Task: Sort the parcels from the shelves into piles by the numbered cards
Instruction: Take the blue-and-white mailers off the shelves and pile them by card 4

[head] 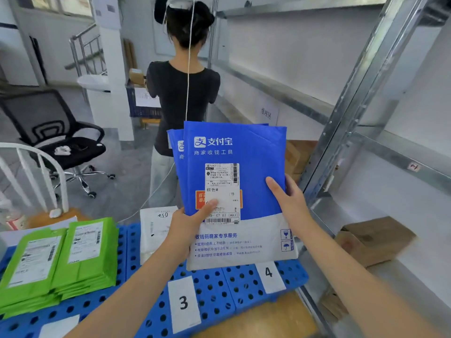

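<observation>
1. Head view: both hands hold a blue parcel (244, 152) upright in front of the chest. A second blue parcel (175, 147) is stacked behind it and shows past its left edge.
2. Left hand (188, 223): the thumb presses on the white shipping label and the fingers are hidden behind, so the stack is pinched at its lower left.
3. Right hand (290, 201): the thumb lies on the front face and the fingers wrap round the right edge, gripping the stack at mid-height.
4. Orientation: the long axis of the stack runs vertically with the printed face toward the camera. Its lower edge hangs just above the blue perforated bench (214, 289).
5. Deciding relation: the lower edge spans both cards. Card 3 (184, 303) lies below the left corner and card 4 (269, 274) below the right corner.
   - The left hand is nearer card 3 and the right hand is nearer card 4.
   - The label does not show which card applies.
6. Occupancy:
   - A white parcel (153, 230) lies behind card 3.
   - The space behind card 4 is hidden by the held stack.
   - Green parcels (80, 252) are piled well to the left.
7. Judgement: laying the stack down calls for tipping its top edge away, so that the long axis lies flat on the bench behind the chosen card.
8. Surroundings: the shelf (366, 208) stands to the right and carries a cardboard box (373, 240).
</observation>
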